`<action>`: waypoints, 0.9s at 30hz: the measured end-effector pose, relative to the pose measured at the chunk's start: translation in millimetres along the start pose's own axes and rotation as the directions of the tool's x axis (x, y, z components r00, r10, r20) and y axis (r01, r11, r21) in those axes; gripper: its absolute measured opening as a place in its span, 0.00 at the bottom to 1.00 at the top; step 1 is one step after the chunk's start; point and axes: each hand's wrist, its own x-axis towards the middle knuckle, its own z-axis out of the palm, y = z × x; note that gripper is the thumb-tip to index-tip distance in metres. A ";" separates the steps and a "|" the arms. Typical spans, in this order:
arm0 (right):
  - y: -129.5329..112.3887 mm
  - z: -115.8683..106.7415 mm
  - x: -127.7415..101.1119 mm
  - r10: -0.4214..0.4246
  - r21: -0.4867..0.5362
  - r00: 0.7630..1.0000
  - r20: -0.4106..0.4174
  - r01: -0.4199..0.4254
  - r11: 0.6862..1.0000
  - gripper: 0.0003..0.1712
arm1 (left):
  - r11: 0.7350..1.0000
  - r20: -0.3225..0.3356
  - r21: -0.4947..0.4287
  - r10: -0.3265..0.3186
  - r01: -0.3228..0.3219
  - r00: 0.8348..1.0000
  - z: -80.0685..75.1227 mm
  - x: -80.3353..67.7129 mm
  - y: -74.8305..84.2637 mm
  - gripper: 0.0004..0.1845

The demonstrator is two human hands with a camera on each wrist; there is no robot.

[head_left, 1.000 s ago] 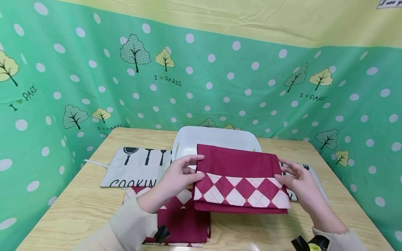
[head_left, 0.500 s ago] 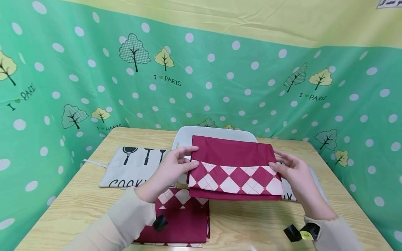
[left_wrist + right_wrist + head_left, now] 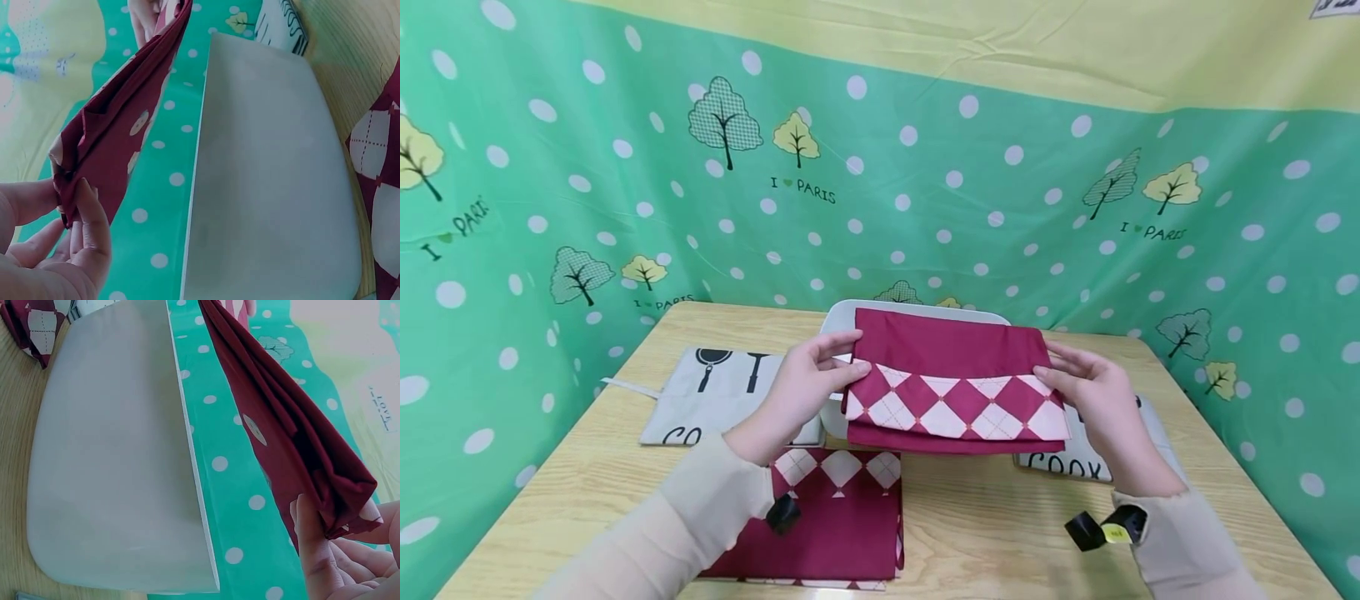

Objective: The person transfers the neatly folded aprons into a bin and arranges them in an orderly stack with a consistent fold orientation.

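Observation:
A folded maroon apron (image 3: 947, 342) with a pink-and-white diamond band is held up level in the head view. My left hand (image 3: 808, 375) pinches its left edge, thumb in front and fingers behind. The right hand (image 3: 1093, 396) pinches the opposite edge in the same way. Behind and below it stands a white plastic bin (image 3: 838, 321), largely hidden by the cloth. In the left wrist view the folded layers of the apron (image 3: 119, 112) show edge-on beside the bin's wall (image 3: 269, 175). The right wrist view shows its other end, with fingers (image 3: 312, 544) against the cloth.
Another folded maroon apron (image 3: 827, 533) lies at the table's front, partly under my left forearm. A white folded cloth with printed utensils (image 3: 692, 400) and a loose strap lies left of the bin. A similar printed cloth (image 3: 1150, 425) lies at right. A dotted green curtain (image 3: 925, 225) hangs behind.
Both hands have raised the folded apron and carried it away from me and slightly left, so it covers more of the bin. The other cloths lie as before.

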 end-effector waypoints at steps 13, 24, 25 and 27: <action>-8.8 5.6 12.4 -0.011 0.087 0.999 -0.042 0.015 0.996 0.35 | 0.998 -0.061 -0.058 -0.027 0.024 0.998 -6.9 13.8 2.5 0.27; -14.3 13.6 22.9 0.021 0.189 0.997 -0.079 -0.006 0.982 0.34 | 0.999 -0.061 -0.052 -0.013 0.009 0.998 -10.7 23.2 9.6 0.28; -14.5 14.4 24.1 0.024 0.193 0.997 -0.079 -0.008 0.981 0.34 | 0.999 -0.063 -0.052 -0.011 0.008 0.998 -11.2 24.3 9.4 0.28; -15.2 15.6 26.5 0.027 0.194 0.996 -0.085 -0.010 0.981 0.33 | 0.998 -0.070 -0.056 -0.014 0.010 0.997 -11.7 27.4 8.4 0.27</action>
